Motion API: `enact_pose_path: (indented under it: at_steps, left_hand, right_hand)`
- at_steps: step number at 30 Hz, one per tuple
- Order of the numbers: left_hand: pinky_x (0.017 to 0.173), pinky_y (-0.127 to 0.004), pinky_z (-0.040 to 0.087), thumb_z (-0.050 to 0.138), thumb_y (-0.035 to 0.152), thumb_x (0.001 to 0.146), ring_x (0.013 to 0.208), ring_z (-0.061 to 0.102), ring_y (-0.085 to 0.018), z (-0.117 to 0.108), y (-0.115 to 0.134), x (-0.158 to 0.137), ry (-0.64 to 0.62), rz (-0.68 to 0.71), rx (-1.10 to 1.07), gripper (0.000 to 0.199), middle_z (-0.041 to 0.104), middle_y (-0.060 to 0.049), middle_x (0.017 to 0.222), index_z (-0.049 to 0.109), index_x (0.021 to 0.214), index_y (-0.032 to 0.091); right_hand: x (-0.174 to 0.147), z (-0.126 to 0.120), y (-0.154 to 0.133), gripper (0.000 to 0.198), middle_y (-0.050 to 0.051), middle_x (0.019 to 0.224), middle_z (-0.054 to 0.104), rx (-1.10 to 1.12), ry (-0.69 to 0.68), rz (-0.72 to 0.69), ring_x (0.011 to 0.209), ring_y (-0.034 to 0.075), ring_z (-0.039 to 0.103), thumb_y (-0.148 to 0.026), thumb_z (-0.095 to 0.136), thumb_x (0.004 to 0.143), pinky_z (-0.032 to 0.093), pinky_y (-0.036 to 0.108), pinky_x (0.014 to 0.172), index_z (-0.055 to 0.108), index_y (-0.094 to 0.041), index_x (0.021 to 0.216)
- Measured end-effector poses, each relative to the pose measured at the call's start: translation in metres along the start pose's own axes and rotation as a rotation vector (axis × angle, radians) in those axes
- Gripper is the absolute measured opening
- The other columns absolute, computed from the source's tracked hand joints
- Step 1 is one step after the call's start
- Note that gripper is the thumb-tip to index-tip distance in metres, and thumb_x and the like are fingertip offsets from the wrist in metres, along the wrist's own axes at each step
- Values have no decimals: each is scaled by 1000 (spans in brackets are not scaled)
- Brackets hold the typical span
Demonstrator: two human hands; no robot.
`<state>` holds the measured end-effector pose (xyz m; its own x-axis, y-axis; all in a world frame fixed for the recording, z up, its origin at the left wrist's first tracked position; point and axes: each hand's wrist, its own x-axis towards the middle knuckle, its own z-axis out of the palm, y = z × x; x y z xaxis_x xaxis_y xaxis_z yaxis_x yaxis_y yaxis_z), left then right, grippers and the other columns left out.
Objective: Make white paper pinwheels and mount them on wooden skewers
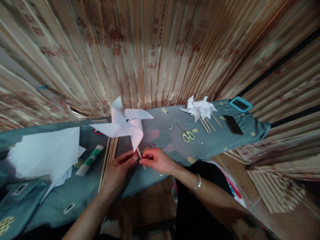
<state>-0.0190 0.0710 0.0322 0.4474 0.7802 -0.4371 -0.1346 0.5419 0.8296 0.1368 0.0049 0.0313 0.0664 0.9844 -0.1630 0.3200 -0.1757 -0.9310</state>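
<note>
A pleated beige curtain (155, 40) with reddish-brown flowers and lettering hangs behind a long table covered by a grey-green cloth (215, 141) printed with yellow pineapples. Tiled floor (240, 166) shows at the right, below the table.

A white paper pinwheel (133, 128) stands up over the near middle of the table, its blades spread around a dark pin at the centre. Its wooden stick (139, 153) slants down between the two hands. The right hand (158, 161) pinches the stick between thumb and forefinger, the other fingers curled in; a silver bracelet (197, 184) circles that wrist. The left hand (122, 166) has its thumb and fingers drawn together right beside the stick, just under the lowest blade; I cannot tell whether they grip it.

Near the left hand, several loose sticks (107, 163) lie side by side, reaching up under the pinwheel. Left of them is a green and white tube (90, 160), and farther left a pile of white paper (47, 150).

Right of the pinwheel, scissors (187, 136) with yellow-green handles lie on the cloth. Beyond them, finished pinwheels (200, 108) lie overlapping, near a black phone (233, 125) and a blue-framed device (240, 104).
</note>
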Motion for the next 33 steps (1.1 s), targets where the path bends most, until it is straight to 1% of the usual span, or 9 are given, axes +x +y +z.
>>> enact_pose_path:
  at_steps: [2,4,7,9,12,15,19,24,33]
  left_hand:
    - [61,-21,46,90,28,47,60,57,-9,-1,0,-1,6,5,23,42,72,-4,71,77,84,14]
    - [61,-20,45,90,30,46,59,56,-9,-4,-1,-3,2,14,48,43,71,-3,69,77,85,15]
    - [59,-20,43,90,33,45,58,54,-9,-7,-2,-5,-6,37,87,43,70,-2,65,77,82,15]
    - [58,-20,42,90,35,44,57,53,-8,-9,-3,-6,-8,51,117,43,69,-2,63,77,80,16]
    - [59,-21,42,89,36,45,58,53,-9,-10,-3,-6,-4,55,145,41,70,-3,64,78,79,16]
    - [59,-22,43,88,35,44,58,53,-10,-8,-3,-8,1,38,146,40,70,-3,65,78,77,16]
    - [57,-22,41,88,34,42,55,52,-9,-2,-2,-11,7,8,152,37,68,-2,59,78,73,16]
    - [56,-22,41,86,33,42,54,50,-10,3,0,-13,10,-13,164,35,66,-2,57,78,72,16]
    - [55,-21,40,86,33,44,54,50,-9,2,-2,-13,-6,-26,170,33,65,-1,56,77,71,16]
  right_hand:
    - [1,-14,0,18,-1,66,65,60,41,-11,59,10,57,-34,62,80,39,22,55,62,-17,72]
    - [0,-39,-2,21,0,65,65,-4,120,-16,58,11,56,-36,62,79,40,22,55,61,-17,70]
    - [-7,-91,-6,27,0,60,62,-202,241,-23,53,11,54,-41,59,80,39,23,53,63,-17,69]
    - [-17,-128,-8,27,2,63,65,-438,320,14,56,12,56,-40,57,82,40,23,55,65,-17,70]
    - [-33,-176,-7,29,2,71,71,-931,396,305,63,14,62,-39,51,88,41,23,58,70,-19,83]
    - [-43,-206,5,26,7,81,73,-1068,437,455,76,20,67,-33,53,87,43,26,65,72,-17,86]
    - [-42,-228,32,25,11,87,74,-1166,433,620,84,24,67,-30,52,87,44,29,69,74,-16,87]
    - [-30,-245,58,27,13,96,72,-1198,395,725,90,24,66,-30,52,87,45,29,74,74,-15,95]
    - [-24,-248,66,29,15,100,71,-1224,339,795,93,24,66,-31,52,89,46,31,77,72,-14,101]
